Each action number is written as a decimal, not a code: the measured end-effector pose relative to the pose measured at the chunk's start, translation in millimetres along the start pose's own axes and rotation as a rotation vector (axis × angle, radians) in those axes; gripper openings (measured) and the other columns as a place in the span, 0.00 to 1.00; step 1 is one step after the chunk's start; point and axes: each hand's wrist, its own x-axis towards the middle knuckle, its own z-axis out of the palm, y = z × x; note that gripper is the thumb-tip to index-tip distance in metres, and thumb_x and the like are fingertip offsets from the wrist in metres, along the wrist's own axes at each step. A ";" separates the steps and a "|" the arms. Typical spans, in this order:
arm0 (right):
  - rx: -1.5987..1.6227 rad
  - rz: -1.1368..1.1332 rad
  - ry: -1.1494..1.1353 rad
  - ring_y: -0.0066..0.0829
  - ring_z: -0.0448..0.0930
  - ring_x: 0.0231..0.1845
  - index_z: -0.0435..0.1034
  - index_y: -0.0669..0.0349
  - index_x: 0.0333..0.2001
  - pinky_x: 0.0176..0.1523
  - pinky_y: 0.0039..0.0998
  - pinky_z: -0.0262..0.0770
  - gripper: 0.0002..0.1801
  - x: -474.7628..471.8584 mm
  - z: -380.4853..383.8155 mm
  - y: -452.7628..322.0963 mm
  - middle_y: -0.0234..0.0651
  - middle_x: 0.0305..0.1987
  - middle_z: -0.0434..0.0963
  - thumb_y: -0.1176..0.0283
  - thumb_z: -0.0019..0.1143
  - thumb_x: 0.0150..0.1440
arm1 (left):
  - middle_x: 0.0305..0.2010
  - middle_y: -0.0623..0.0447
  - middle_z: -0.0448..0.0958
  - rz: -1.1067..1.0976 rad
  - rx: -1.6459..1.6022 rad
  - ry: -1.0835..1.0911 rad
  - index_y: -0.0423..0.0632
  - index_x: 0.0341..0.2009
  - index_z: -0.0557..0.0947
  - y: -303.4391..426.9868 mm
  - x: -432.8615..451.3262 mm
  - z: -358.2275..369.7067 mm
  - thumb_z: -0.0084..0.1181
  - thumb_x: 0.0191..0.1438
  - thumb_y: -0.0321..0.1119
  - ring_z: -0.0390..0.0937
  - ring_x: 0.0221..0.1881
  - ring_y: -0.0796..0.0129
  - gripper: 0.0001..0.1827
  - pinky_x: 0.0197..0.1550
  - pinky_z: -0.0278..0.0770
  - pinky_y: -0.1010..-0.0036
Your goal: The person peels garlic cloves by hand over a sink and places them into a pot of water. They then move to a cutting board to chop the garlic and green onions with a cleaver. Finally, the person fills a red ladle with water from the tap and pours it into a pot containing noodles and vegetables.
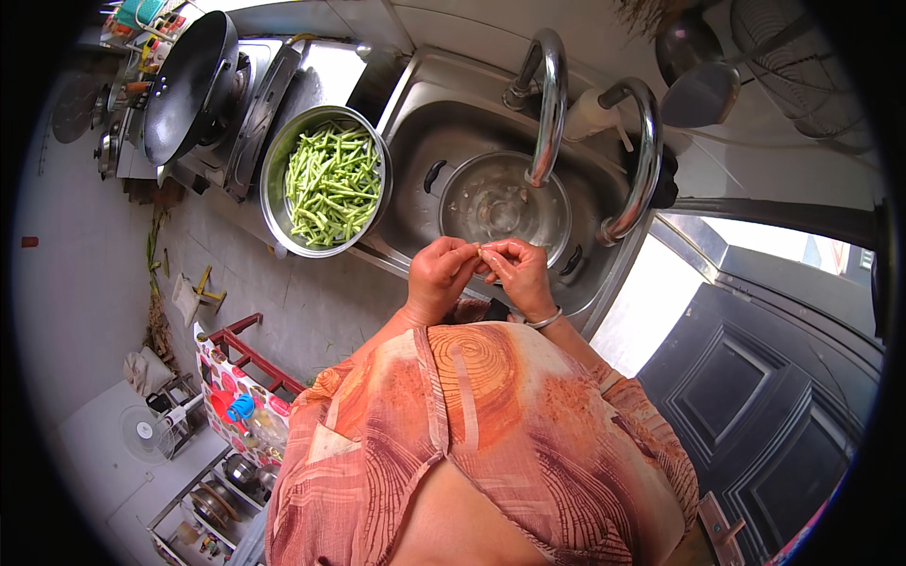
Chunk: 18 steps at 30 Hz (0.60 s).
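My left hand (439, 279) and my right hand (522, 274) meet fingertip to fingertip above the near rim of a metal pot. Between the pinched fingers is a small pale piece (479, 249), mostly hidden, too small to identify. The pot (456, 187) stands in the stainless steel sink (417, 134); it has black handles and holds water with small pale and brownish scraps in it. My fingers look wet. Left of the sink, a round metal pot (272, 184) is filled with cut green bean pieces (333, 184).
Two curved chrome faucets (552, 99) (648, 156) reach over the sink, with a white bottle (591, 117) behind. A black wok (195, 92) leans on the stove at left. A dark panelled door (729, 382) is at right, a red stool (255, 361) at lower left.
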 end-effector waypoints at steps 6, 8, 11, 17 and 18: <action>-0.050 0.007 -0.001 0.16 0.77 0.23 0.73 0.69 0.30 0.26 0.17 0.73 0.04 1.9 -2.4 7.2 0.33 0.25 0.78 0.79 0.55 0.54 | 0.27 0.52 0.75 0.094 0.168 -0.014 0.46 0.32 0.80 -2.2 -2.9 3.4 0.65 0.38 0.23 0.76 0.25 0.62 0.12 0.24 0.73 0.73; -0.050 0.000 0.005 0.15 0.76 0.22 0.72 0.69 0.29 0.25 0.18 0.73 0.03 1.0 -2.2 4.7 0.32 0.23 0.77 0.79 0.55 0.54 | 0.27 0.52 0.75 0.109 0.223 -0.012 0.47 0.31 0.80 2.0 -3.1 3.1 0.65 0.38 0.23 0.76 0.24 0.61 0.12 0.24 0.73 0.73; -0.096 -0.014 -0.017 0.15 0.75 0.20 0.71 0.69 0.27 0.24 0.18 0.72 0.03 0.8 -2.8 2.6 0.31 0.21 0.76 0.80 0.53 0.53 | 0.27 0.51 0.75 0.145 0.324 -0.020 0.47 0.30 0.80 6.3 -2.7 3.6 0.63 0.38 0.23 0.75 0.24 0.61 0.11 0.24 0.74 0.72; -0.103 -0.008 -0.034 0.15 0.74 0.19 0.69 0.68 0.25 0.22 0.18 0.70 0.04 -1.4 -7.9 13.3 0.31 0.20 0.75 0.81 0.52 0.52 | 0.27 0.53 0.75 0.202 0.393 -0.105 0.48 0.31 0.80 10.4 -4.5 1.3 0.60 0.37 0.25 0.76 0.26 0.61 0.12 0.24 0.75 0.72; -0.092 -0.002 -0.025 0.15 0.74 0.18 0.69 0.68 0.25 0.21 0.18 0.69 0.04 -2.2 -8.0 13.9 0.31 0.20 0.75 0.81 0.52 0.52 | 0.28 0.53 0.75 0.201 0.407 -0.101 0.49 0.31 0.80 12.8 -3.9 1.5 0.60 0.36 0.25 0.76 0.27 0.62 0.12 0.25 0.75 0.72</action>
